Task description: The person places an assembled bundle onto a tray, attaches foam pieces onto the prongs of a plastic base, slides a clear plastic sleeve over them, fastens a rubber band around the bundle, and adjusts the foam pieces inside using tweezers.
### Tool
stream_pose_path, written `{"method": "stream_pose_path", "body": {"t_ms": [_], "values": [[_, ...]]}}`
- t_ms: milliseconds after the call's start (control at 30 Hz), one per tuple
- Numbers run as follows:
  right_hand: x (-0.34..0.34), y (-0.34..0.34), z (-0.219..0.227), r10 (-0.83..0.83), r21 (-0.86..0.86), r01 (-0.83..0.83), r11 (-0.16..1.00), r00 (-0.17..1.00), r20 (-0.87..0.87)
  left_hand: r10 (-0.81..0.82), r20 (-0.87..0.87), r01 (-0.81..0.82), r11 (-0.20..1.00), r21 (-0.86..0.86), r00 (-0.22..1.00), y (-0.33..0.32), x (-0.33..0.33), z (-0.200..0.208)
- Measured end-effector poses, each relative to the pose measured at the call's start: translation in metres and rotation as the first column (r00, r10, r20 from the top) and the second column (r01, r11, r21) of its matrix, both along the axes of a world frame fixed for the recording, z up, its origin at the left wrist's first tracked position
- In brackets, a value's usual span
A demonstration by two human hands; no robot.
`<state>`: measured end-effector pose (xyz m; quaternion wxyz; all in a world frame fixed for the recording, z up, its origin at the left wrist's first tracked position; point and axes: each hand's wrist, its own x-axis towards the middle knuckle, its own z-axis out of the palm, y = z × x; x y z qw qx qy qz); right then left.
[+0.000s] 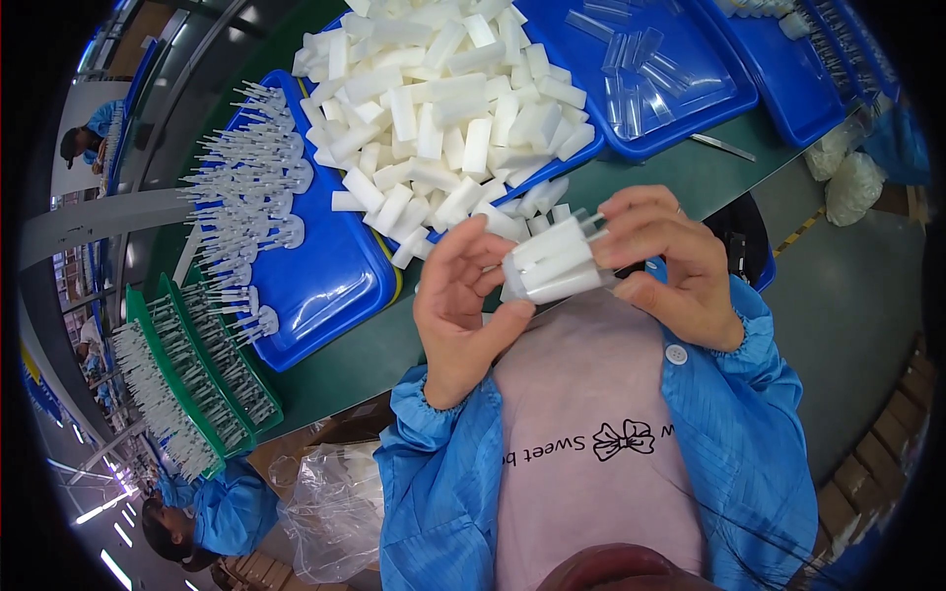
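Two bare hands meet near the centre, over a pink apron: the left hand (458, 305) and the right hand (665, 261) are both clamped on a small bundle of white oblong plastic pieces (554, 264), with fingers closed around its ends. At twelve o'clock, a shallow blue plastic tray (581, 153) holds a heaped pile of loose white oblong pieces (443, 108). At ten o'clock, a second blue tray (325, 286) carries white round-based pin parts (246, 177). At one o'clock, a third blue tray (724, 94) contains clear plastic sleeves (626, 69). At eight o'clock, green slotted racks (232, 379) hold rows of thin white rods (153, 394).
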<state>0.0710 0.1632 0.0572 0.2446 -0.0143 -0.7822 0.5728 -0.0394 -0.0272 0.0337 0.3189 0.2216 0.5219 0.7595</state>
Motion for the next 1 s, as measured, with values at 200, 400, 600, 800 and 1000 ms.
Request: {"method": "stream_pose_path", "body": {"t_ms": [200, 400, 600, 800, 1000], "values": [[0.0, 0.02, -0.028, -0.301, 0.285, 0.248, 0.926, 0.94, 0.16, 0.23, 0.071, -0.234, 0.97, 0.057, 0.971, -0.008, -0.006, 0.003], [0.001, 0.016, -0.063, -0.506, 0.834, 0.207, 0.512, 0.857, 0.098, 0.255, 0.048, -0.257, 0.965, 0.043, 0.966, -0.01, -0.009, 0.004], [-0.001, 0.013, -0.067, -0.545, 0.817, 0.214, 0.535, 0.827, 0.14, 0.26, 0.05, -0.262, 0.964, 0.041, 0.964, -0.012, -0.007, 0.005], [0.011, 0.017, -0.064, -0.514, 0.753, 0.289, 0.591, 0.855, 0.074, 0.27, 0.045, -0.272, 0.961, 0.052, 0.962, -0.014, -0.009, 0.006], [0.013, 0.022, -0.066, -0.561, 0.729, 0.331, 0.6, 0.823, 0.088, 0.262, 0.045, -0.265, 0.963, 0.06, 0.964, -0.013, -0.009, 0.005]]}}
